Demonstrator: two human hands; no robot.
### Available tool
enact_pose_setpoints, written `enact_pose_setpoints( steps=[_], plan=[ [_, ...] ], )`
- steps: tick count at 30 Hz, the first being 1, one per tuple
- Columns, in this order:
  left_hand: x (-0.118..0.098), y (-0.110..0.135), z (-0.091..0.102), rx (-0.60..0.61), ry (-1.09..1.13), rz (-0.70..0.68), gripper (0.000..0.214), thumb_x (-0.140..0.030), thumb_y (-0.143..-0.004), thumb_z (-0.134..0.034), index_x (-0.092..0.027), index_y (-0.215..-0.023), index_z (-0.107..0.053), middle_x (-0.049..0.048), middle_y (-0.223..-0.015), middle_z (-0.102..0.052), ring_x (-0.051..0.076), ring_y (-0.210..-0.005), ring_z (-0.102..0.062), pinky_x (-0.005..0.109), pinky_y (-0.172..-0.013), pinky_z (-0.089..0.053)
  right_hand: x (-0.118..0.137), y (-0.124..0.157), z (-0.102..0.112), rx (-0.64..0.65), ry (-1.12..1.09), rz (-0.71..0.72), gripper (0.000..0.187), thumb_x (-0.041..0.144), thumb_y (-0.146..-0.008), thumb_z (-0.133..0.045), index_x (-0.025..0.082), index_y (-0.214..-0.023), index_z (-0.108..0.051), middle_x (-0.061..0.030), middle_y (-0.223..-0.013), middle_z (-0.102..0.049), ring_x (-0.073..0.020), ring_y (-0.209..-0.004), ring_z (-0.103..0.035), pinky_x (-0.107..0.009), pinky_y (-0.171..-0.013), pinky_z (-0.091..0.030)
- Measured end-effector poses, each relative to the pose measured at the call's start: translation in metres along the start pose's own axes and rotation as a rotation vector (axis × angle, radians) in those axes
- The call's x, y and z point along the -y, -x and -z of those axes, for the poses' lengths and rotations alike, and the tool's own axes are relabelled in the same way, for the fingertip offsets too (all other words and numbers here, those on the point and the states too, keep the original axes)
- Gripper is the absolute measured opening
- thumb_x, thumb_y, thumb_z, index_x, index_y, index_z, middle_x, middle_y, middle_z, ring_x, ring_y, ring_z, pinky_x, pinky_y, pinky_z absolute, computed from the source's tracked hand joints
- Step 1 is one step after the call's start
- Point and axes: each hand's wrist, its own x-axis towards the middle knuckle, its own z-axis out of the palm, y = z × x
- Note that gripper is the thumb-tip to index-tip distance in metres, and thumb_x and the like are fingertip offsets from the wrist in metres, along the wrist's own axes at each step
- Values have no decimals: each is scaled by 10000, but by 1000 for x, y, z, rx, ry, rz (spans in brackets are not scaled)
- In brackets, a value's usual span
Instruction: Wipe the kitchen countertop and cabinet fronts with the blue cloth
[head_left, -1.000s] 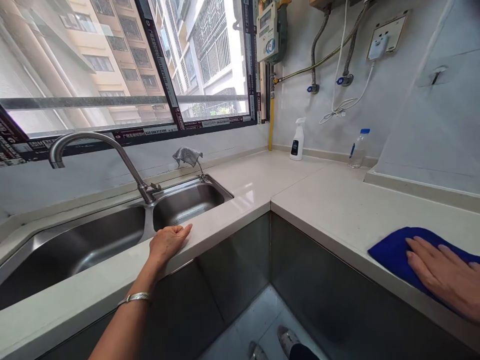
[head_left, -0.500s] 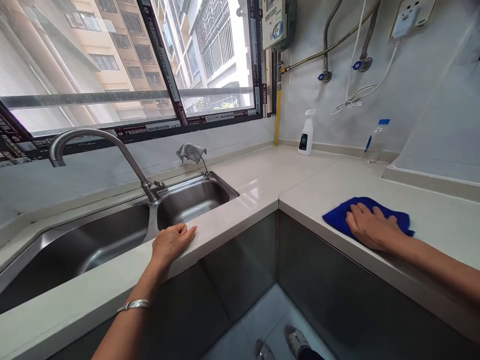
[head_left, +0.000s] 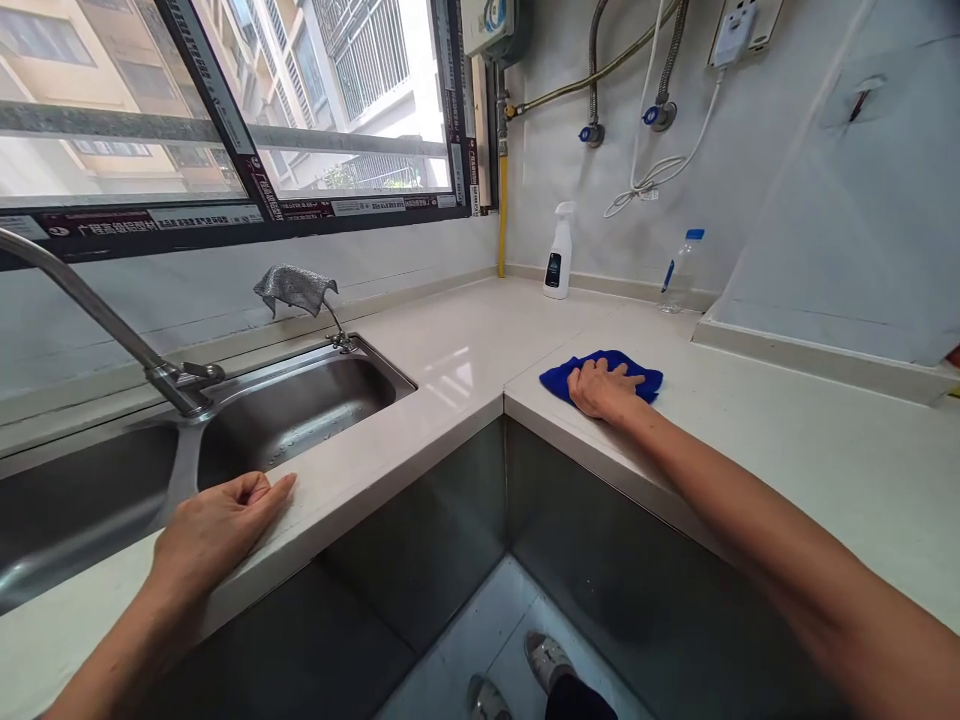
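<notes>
A blue cleaning cloth (head_left: pixel 559 378) lies spread on the pale countertop (head_left: pixel 787 440), just right of the inner corner. My right hand (head_left: pixel 604 388) presses down on it, fingers bent over the fabric, with the cloth's edges showing around them. On the counter's front strip by the sink, my left hand (head_left: pixel 217 525) rests in a loose fist. Its fingers are curled in and the thumb lies alongside; nothing shows in them. Next to that hand is the double steel sink (head_left: pixel 187 465), with drops of water in its right basin.
A curved faucet (head_left: pixel 112 315) rises behind the sink. A grey mesh cloth (head_left: pixel 296 290) hangs over a thin spout. Against the back wall stand a white spray bottle (head_left: pixel 558 252) and a clear blue-capped bottle (head_left: pixel 681 275). A coiled white cable (head_left: pixel 641 190) hangs above them.
My right hand has slid the blue cloth leftward and farther back, closer to the counter's inner corner. The view has turned right. My left hand stays curled on the sink-side counter edge.
</notes>
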Motion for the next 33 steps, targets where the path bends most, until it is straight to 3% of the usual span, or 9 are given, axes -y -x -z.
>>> enact_pose_setpoints(
  steps=[5, 11, 17, 19, 22, 25, 30, 33],
  plan=[
    [5, -4, -4, -19, 4, 11, 549, -746, -804, -328, -230, -626, -278, 13, -537, -430, 249, -617, -481, 371, -642, -325, 11, -14, -3, -24, -21, -12, 623, 383, -1015, -225, 8, -1436, -490, -292, -1508, -443, -534, -1431, -351, -788, -1107, -283],
    [1, 1, -1, -105, 111, -23, 440, -652, -775, -459, -233, -677, -367, -25, -564, -442, 194, -613, -428, 336, -668, -306, 4, -26, -15, -101, -27, 52, 635, 428, -1018, -206, 33, -1373, -555, -255, -1450, -508, -515, -1362, -426, -768, -1098, -309],
    [-5, 11, 4, -280, 331, -36, 600, -677, -744, -566, -209, -611, -214, -39, -584, -217, 129, -607, -228, 307, -636, -234, -2, -29, -20, -94, -54, 60, 661, 440, -1010, -188, 44, -1384, -563, -252, -1478, -503, -518, -1360, -419, -775, -1105, -297],
    [-4, 11, 4, -232, 373, -21, 645, -748, -753, -536, -217, -588, -211, -34, -591, -201, 127, -598, -219, 317, -618, -210, -3, -29, -20, -90, -67, 62, 664, 441, -1013, -179, 49, -1383, -565, -253, -1482, -504, -509, -1357, -423, -764, -1105, -303],
    [-2, 10, 5, -111, 384, -11, 670, -828, -813, -347, -230, -542, -215, -17, -556, -233, 138, -574, -245, 336, -603, -213, -6, -28, -21, -57, -81, 70, 676, 445, -1016, -158, 50, -1394, -557, -246, -1501, -493, -504, -1362, -417, -736, -1107, -320],
    [-1, 8, 5, -93, 347, -33, 669, -773, -887, -176, -230, -504, -245, 5, -541, -278, 155, -587, -290, 336, -614, -256, -8, -25, -21, -43, -79, 70, 682, 457, -1015, -141, 74, -1403, -552, -227, -1519, -483, -494, -1371, -411, -729, -1116, -316],
    [-4, 4, 4, -131, 294, -34, 606, -670, -884, -307, -226, -474, -263, 22, -561, -299, 167, -607, -287, 336, -625, -243, -11, -1, -14, -42, -38, 99, 636, 442, -1017, -152, 111, -1400, -537, -207, -1541, -462, -467, -1396, -404, -734, -1115, -320],
    [-4, 0, 5, -82, 183, -12, 584, -666, -872, -359, -222, -507, -457, 48, -592, -439, 200, -658, -396, 322, -643, -273, -14, 23, -7, -34, -3, 135, 623, 432, -1022, -144, 121, -1403, -526, -195, -1540, -465, -452, -1391, -418, -712, -1106, -353]
  ],
)
